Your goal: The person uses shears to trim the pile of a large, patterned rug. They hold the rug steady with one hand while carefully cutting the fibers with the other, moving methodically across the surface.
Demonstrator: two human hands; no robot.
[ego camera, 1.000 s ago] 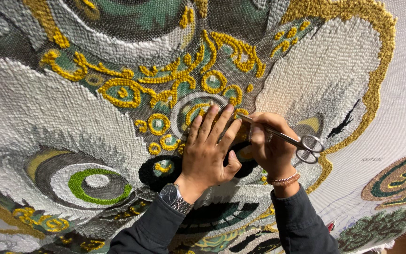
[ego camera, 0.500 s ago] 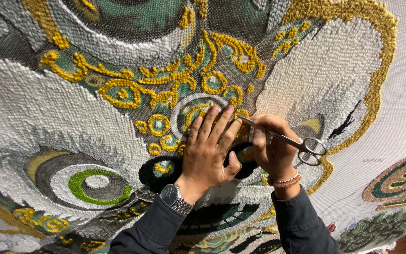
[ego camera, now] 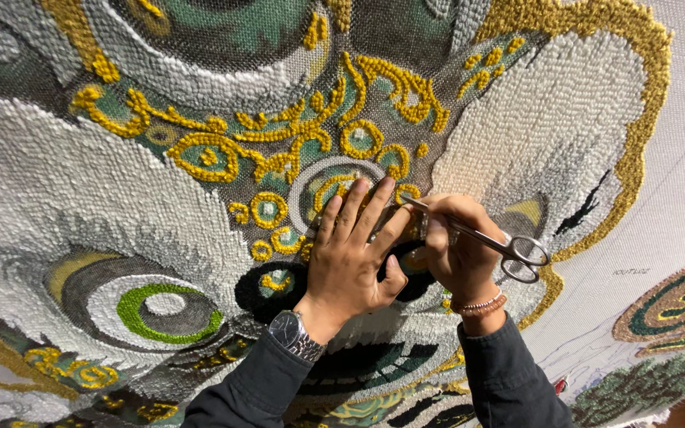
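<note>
A large tufted rug point(ego camera: 160, 206) fills the view, with white, grey, green and black pile and raised yellow loops. My left hand point(ego camera: 354, 254) lies flat on it, fingers spread, just below a round grey and yellow ring motif point(ego camera: 334, 178). My right hand point(ego camera: 457, 254) is closed around small silver scissors point(ego camera: 493, 242). Their blades point left toward my left fingertips and their finger loops stick out to the right. The blade tips are hidden between my two hands.
A green and white eye shape point(ego camera: 164, 305) lies at the lower left. Bare white backing cloth point(ego camera: 675, 182) runs down the right side, with another tufted green and yellow patch point(ego camera: 675, 305) at the right edge. I wear a silver wristwatch point(ego camera: 295, 333) and a bead bracelet point(ego camera: 477, 305).
Both hands have stayed at the same spot on the rug. The scissors have shifted only slightly in my right hand.
</note>
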